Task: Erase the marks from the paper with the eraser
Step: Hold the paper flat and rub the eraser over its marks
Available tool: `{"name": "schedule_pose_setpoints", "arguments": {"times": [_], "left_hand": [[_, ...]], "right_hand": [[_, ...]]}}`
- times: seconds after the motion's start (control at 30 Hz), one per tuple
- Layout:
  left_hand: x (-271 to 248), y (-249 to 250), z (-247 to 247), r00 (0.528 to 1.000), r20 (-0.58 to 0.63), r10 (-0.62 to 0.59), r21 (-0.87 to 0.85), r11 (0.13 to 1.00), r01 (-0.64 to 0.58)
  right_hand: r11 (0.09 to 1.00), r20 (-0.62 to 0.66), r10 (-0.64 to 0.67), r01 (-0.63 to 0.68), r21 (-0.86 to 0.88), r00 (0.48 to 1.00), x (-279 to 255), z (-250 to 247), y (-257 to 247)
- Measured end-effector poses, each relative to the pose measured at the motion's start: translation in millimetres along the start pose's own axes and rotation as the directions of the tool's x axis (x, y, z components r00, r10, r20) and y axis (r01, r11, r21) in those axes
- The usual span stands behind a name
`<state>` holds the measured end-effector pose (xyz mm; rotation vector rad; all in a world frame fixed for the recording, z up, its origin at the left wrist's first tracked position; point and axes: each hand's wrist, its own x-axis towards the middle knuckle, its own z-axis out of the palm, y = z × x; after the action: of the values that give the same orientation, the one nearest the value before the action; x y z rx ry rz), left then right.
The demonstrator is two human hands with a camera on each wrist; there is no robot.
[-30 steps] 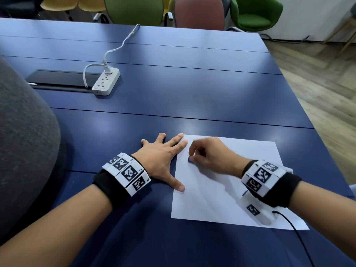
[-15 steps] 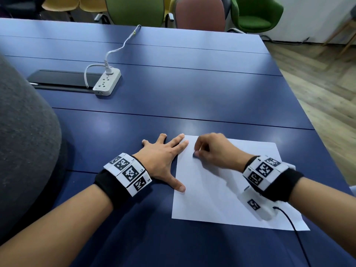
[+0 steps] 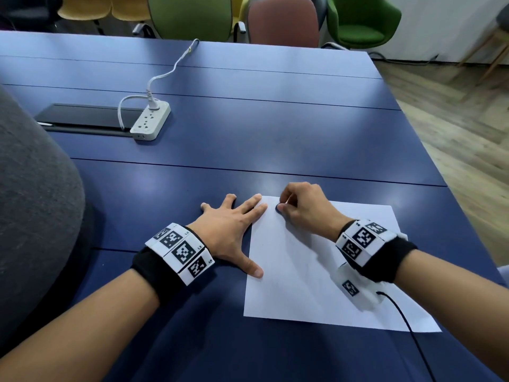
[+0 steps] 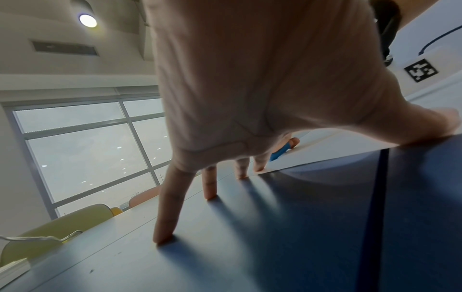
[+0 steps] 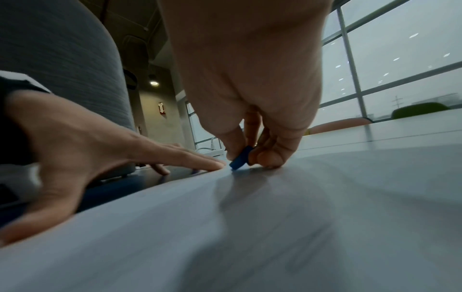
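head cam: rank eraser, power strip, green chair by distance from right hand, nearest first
1. Blue eraser: pinched in the right hand, at the paper's far left corner.
2. White power strip: far left on the table.
3. Green chair: beyond the table's far edge, to the right.

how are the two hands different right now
The left hand lies spread with straight fingers, holding nothing; the right hand is curled, pinching a blue eraser. The left rests mostly on the table, at the paper edge; the right works on the paper. Both wear marker wristbands.
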<state>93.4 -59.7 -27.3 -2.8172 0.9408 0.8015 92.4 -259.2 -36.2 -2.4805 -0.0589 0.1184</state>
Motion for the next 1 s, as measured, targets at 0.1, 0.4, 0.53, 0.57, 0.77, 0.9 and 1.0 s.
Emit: {"name": "schedule_pose_setpoints", "arguments": {"times": [0.1, 0.4, 0.53, 0.57, 0.77, 0.9, 1.0], "left_hand": [[0, 0, 0, 1.000, -0.001, 0.002, -0.002, 1.000, -0.002], [1, 0, 0, 1.000, -0.005, 0.002, 0.008, 1.000, -0.002], [0, 1, -1, 1.000, -0.006, 0.001, 0.025, 1.000, -0.001], [0, 1, -1, 1.000, -0.007, -0.001, 0.030, 1.000, 0.001], [1, -1, 2, 0.999, -0.037, 0.005, 0.056, 0.998, -0.003], [1, -2, 2, 0.999, -0.041, 0.009, 0.059, 0.998, -0.007], [2, -2, 3, 0.999, -0.050, 0.009, 0.058, 0.998, -0.006]], "right_hand": [[0.995, 0.156, -0.096, 0.097, 0.003, 0.983, -17, 9, -9], [0.996, 0.122, -0.089, 0.091, -0.011, 0.989, -22, 11, -6], [0.997, 0.060, -0.025, 0.029, -0.075, 0.998, -5, 2, -6], [0.997, 0.016, 0.018, -0.017, -0.071, 1.000, 2, -1, -4], [0.999, 0.041, -0.041, 0.043, -0.034, 0.998, -14, 18, -13], [0.997, -0.013, 0.037, -0.038, -0.073, 0.999, 5, 3, -7], [0.998, -0.005, 0.033, -0.033, -0.057, 0.999, 1, 5, -11]]}}
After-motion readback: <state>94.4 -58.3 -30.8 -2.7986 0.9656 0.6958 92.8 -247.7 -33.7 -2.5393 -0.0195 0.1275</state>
